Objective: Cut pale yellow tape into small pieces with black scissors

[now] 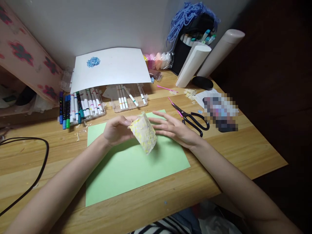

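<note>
My left hand [117, 130] grips the top of a small clear bag [144, 134] filled with yellow bits, held just above a light green sheet of paper [126, 169] on the wooden table. Beside the bag, my right hand [174, 128] lies open, its fingers stretched out and its fingertips close to the bag's right side. Black-handled scissors [192, 118] rest on the table just right of my right hand.
Clear trays of marker pens [81, 105] stand behind the green sheet, with a white sheet [112, 66] bearing a blue blob above them. At the back right are two white tubes [195, 63], a black pen holder with blue yarn [188, 19] and a black cable [36, 175] at left.
</note>
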Motion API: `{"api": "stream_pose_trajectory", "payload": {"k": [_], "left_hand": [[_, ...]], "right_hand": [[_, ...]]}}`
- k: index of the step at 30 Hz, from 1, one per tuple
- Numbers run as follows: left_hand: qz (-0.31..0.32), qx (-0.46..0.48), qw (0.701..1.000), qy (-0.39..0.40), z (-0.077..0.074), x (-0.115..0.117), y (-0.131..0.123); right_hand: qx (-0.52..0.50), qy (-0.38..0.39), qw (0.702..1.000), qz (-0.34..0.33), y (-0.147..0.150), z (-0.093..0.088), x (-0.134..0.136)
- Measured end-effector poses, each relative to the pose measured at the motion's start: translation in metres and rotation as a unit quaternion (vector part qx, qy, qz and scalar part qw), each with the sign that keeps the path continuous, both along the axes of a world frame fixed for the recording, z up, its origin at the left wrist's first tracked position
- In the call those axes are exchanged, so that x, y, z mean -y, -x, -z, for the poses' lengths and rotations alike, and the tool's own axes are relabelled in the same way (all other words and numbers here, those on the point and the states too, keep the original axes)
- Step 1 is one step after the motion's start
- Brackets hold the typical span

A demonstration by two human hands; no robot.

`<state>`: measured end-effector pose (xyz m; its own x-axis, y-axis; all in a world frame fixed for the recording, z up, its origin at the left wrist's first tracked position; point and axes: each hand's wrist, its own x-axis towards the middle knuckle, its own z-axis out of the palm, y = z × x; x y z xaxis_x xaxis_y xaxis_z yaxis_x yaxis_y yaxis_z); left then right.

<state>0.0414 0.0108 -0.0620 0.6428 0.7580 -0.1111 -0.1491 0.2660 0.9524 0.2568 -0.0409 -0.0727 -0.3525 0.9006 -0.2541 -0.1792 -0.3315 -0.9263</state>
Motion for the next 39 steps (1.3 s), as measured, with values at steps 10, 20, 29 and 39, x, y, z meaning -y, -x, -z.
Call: {"api": "stream_pose_trajectory", "payload": {"k": [10,20,29,39], "left_hand": [[0.101,0.019,0.987,0.123,-0.001,0.000,0.004],[-0.050,0.067,0.986,0.147,-0.002,-0.008,0.001],[-0.164,-0.297,0.854,-0.395,-0.044,0.009,-0.002],[-0.014,-0.331,0.764,-0.553,-0.038,0.056,-0.026]], "right_hand": [[-0.131,0.121,0.978,-0.112,0.006,-0.006,0.005],[-0.051,0.099,0.984,-0.142,0.006,0.000,0.003],[-0.093,0.057,0.994,-0.012,0.003,-0.006,0.003],[-0.127,0.050,0.990,0.024,0.010,-0.011,0.010]]}}
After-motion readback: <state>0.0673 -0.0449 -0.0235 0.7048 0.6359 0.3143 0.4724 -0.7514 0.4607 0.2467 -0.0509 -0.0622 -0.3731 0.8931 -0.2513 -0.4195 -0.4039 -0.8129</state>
